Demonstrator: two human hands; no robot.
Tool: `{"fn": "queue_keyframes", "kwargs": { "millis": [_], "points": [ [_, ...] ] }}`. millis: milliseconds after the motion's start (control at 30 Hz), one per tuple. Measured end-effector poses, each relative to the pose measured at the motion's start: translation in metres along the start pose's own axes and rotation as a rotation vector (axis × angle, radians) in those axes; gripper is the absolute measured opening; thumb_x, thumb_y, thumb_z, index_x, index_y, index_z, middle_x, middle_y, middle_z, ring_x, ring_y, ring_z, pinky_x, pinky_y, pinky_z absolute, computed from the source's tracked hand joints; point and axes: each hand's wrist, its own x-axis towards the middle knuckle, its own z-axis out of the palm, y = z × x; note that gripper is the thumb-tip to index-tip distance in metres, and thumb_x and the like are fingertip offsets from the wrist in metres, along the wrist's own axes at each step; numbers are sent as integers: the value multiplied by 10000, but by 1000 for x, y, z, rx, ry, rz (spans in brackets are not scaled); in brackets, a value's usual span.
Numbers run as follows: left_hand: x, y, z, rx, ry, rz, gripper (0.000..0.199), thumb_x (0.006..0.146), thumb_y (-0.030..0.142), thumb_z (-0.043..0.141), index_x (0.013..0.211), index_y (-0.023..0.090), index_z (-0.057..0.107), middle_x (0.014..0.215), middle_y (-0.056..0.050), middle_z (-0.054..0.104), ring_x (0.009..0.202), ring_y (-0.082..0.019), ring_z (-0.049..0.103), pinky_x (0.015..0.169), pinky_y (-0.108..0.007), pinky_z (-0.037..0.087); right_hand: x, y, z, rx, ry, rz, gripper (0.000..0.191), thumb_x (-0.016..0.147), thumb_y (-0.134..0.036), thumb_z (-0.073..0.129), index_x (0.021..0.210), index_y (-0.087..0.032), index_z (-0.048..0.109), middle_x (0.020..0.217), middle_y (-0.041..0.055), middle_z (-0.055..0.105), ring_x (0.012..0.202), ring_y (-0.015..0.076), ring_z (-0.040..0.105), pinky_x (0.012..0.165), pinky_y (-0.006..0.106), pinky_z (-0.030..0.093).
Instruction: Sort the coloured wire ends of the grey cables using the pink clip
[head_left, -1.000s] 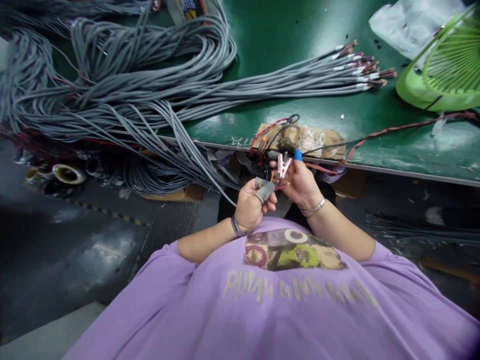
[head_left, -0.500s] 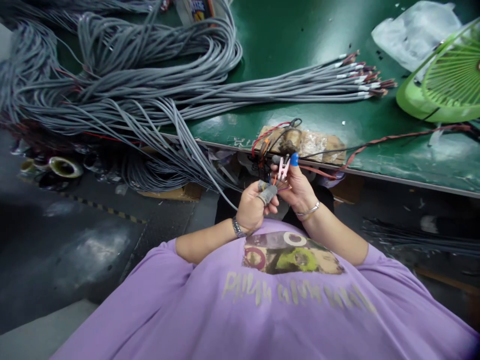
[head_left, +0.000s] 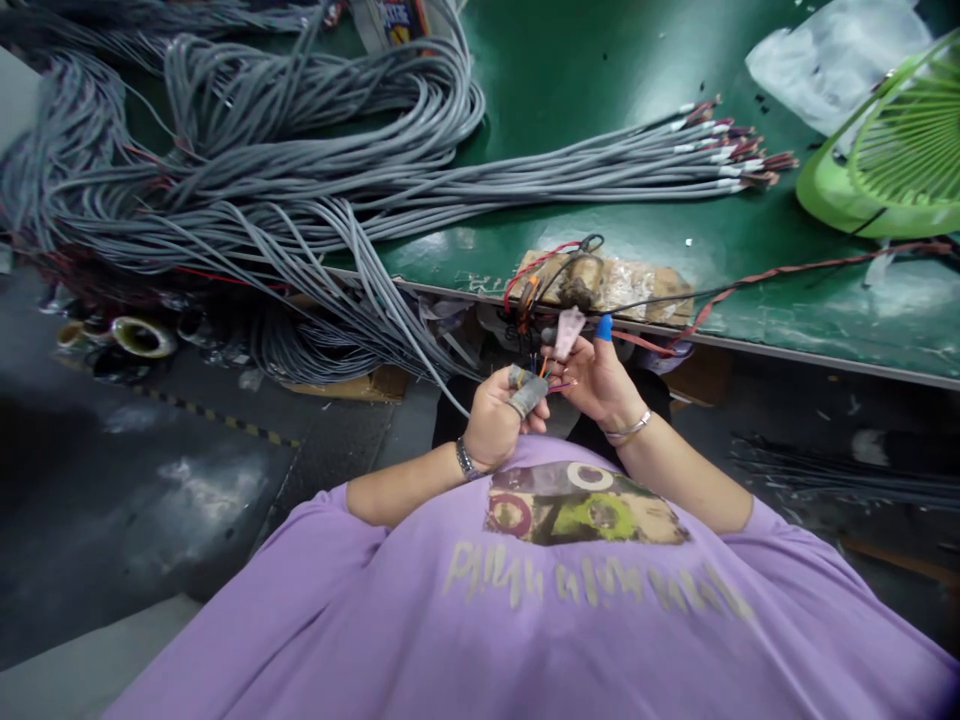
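My left hand (head_left: 504, 412), its thumb and a finger wrapped in grey tape, pinches the end of a grey cable (head_left: 448, 400). Thin coloured wires (head_left: 545, 368) fan out from that end towards my right hand (head_left: 592, 378). The right thumb, in a blue cover (head_left: 604, 327), stands raised and apart from the fingers. A pink clip (head_left: 568, 332) sits at the right fingertips, just below the worn wooden block (head_left: 634, 288) on the table edge. Whether the right fingers grip the clip or the wires is too small to tell.
Long bundles of grey cable (head_left: 315, 180) lie across the green table (head_left: 600, 60), with stripped ends at the right. A green fan (head_left: 892, 160) and a clear plastic bag (head_left: 832, 60) stand at the right. Red and black cords (head_left: 780, 272) run along the front edge.
My right thumb has moved off the pink clip and now stands apart to its right. The clip has turned to show its broad side. My left hand has shifted slightly left.
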Motion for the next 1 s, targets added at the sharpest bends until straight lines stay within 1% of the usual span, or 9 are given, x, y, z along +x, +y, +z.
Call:
{"fn": "queue_keyframes", "kwargs": {
  "millis": [133, 233, 433, 567, 633, 700, 800, 867, 1000],
  "points": [
    [0, -1, -4, 16, 5, 5, 408, 675, 494, 793, 737, 185, 532, 562, 40, 636, 383, -70, 543, 361, -160, 330, -7, -7, -14, -165, -66, 109, 628, 802, -785, 549, 780, -174, 692, 710, 58, 716, 583, 139, 644, 533, 251, 542],
    [2, 0, -3, 26, 8, 17, 406, 677, 497, 787, 749, 186, 536, 572, 40, 637, 387, -69, 543, 361, -162, 331, -9, -12, -17, -205, -80, 108, 642, 806, -786, 541, 792, -163, 699, 714, 68, 718, 595, 145, 657, 556, 261, 556],
    [8, 5, 2, 9, 35, 119, 385, 726, 499, 749, 763, 188, 525, 577, 46, 636, 389, -63, 546, 347, -153, 305, -3, -15, 2, -187, 58, -61, 558, 812, -728, 604, 804, -177, 689, 690, 18, 686, 545, 96, 590, 506, 207, 486],
    [11, 5, 3, 38, 46, 166, 364, 753, 489, 740, 773, 184, 544, 590, 42, 642, 400, -62, 557, 349, -146, 317, 2, -7, 9, -233, 67, -210, 493, 768, -664, 712, 770, -171, 687, 637, -10, 638, 532, 83, 540, 488, 208, 432],
    [11, 5, 3, 83, 53, 189, 359, 761, 490, 741, 774, 181, 559, 595, 36, 644, 411, -65, 566, 359, -147, 341, 5, -3, 9, -246, 96, -289, 483, 761, -664, 717, 737, -183, 673, 612, -22, 617, 526, 83, 520, 492, 216, 423],
    [11, 6, 2, 136, 66, 211, 363, 739, 485, 769, 769, 180, 574, 587, 34, 638, 423, -73, 573, 384, -157, 388, 7, 1, 8, -251, 159, -356, 495, 779, -694, 673, 721, -202, 658, 593, -25, 607, 533, 95, 527, 496, 227, 419],
    [12, 6, 0, 204, 74, 271, 336, 698, 437, 814, 760, 184, 602, 575, 35, 627, 452, -88, 580, 444, -187, 463, 10, 5, 9, -260, 230, -413, 518, 791, -728, 624, 711, -216, 647, 585, -17, 620, 547, 113, 547, 494, 237, 421],
    [13, 4, -2, 256, 66, 321, 280, 711, 390, 808, 757, 187, 621, 577, 32, 628, 479, -93, 586, 478, -197, 480, 12, 5, 10, -248, 216, -392, 516, 786, -724, 633, 711, -214, 647, 605, -13, 649, 541, 106, 547, 493, 232, 427],
    [16, 1, -5, 339, 83, 369, 198, 698, 302, 805, 746, 191, 647, 586, 30, 627, 521, -94, 581, 534, -203, 475, 14, 2, 16, -125, 162, -270, 488, 791, -693, 660, 733, -209, 634, 642, -15, 690, 528, 84, 569, 510, 210, 459]
  ]
}}
